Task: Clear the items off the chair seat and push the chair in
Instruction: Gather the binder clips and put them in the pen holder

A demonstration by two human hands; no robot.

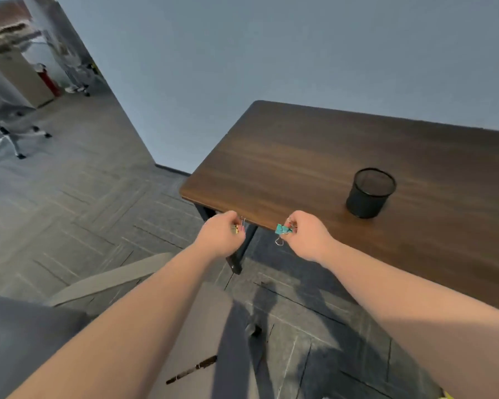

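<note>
Desk (314,156) mostly bare; mesh cup (370,194) at right

Binder clips (283,229) in both hands (307,240)

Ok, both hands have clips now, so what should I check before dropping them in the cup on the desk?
1. Left hand grips its clips: ok, fingers closed round them.
2. Right hand grips the teal clip: ok, though a wire handle dangles loose.
3. Mesh cup upright and open on the desk: ok.
4. Room in the cup: cannot tell, the inside is dark.
5. Hands over the cup: not ok, they are at the desk's near edge, short of it.
6. Chair seat cleared: not ok, a dark pen lies on it.
</note>
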